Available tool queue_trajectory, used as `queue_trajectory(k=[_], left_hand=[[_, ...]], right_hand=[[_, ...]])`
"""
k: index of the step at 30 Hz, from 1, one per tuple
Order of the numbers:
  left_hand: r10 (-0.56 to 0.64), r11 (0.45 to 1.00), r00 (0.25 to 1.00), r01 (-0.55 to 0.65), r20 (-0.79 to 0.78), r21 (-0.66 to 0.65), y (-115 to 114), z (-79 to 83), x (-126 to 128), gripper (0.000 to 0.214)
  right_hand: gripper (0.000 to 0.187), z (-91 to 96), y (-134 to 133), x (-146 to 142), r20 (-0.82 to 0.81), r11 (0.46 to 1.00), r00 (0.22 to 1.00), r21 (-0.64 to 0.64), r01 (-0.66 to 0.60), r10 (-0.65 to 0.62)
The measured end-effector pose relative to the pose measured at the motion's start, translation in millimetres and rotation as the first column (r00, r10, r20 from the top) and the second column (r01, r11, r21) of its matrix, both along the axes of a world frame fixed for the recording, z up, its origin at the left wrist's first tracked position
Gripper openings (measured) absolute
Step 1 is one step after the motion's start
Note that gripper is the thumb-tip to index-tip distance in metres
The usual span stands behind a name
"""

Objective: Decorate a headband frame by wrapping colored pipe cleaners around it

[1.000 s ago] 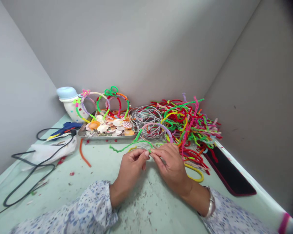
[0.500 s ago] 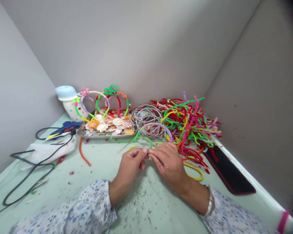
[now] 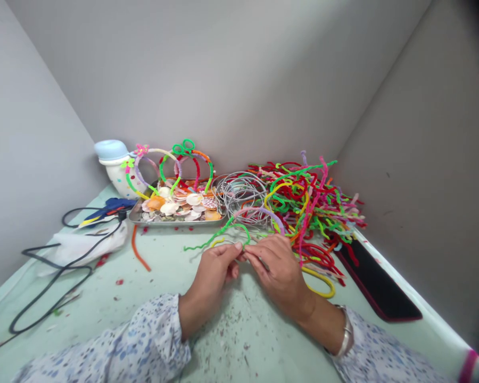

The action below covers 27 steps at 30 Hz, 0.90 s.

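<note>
"What do you see, left to right?"

"From far off, I see a fuzzy green tip [image 3: 201, 246] pointing left. Next, the left hand [image 3: 212, 268] pinches the green pipe cleaner [image 3: 248, 233], which curls up, over and down between both hands' fingertips."

"Then?"

"A pink-and-purple headband [image 3: 261, 209] arches long-ways left to right, its purple end down by the right hand [image 3: 280, 268]. Those fingers pinch the pipe cleaner too."

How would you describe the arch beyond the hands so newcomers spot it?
Find the metal tray of shells, then the loose wire coil on its right. The fuzzy arch, pink and purple, rises in front of that coil, beyond the right hand. Unlike the hoops standing at the tray, it trails a loose green strand.
</note>
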<state>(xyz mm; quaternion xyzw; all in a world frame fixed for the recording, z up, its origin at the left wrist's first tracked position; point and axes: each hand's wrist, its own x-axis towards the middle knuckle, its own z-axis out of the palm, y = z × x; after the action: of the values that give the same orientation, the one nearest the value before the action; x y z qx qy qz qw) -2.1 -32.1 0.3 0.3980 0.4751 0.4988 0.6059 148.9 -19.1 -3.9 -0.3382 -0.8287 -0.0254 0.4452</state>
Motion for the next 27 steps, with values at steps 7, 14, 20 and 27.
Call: queue_trajectory(k=[7, 14, 20, 27], left_hand=[[0.034, 0.999, 0.999, -0.034, 0.021, 0.004, -0.9, 2.7, 1.3, 0.029], [0.027, 0.999, 0.998, -0.028, 0.052, 0.023, 0.1, 0.3, -0.2, 0.027], [-0.004, 1.000, 0.993, 0.003, 0.117, 0.008, 0.8, 1.1, 0.1, 0.027], [-0.006, 1.000, 0.992, 0.007, 0.126, -0.002, 1.6, 3.4, -0.1, 0.027]], right_hand=[[0.006, 0.1, -0.1, -1.3, -0.017, 1.000, 1.000, -0.015, 0.000, -0.001], [0.006, -0.5, 0.1, -2.2, -0.022, 1.000, 1.000, -0.028, 0.004, -0.004], [0.007, -3.8, 2.0, -0.7, -0.070, 0.999, 0.998, -0.050, -0.007, 0.003], [0.007, -4.8, 0.9, -0.8, -0.087, 0.997, 0.996, -0.075, -0.003, -0.004]])
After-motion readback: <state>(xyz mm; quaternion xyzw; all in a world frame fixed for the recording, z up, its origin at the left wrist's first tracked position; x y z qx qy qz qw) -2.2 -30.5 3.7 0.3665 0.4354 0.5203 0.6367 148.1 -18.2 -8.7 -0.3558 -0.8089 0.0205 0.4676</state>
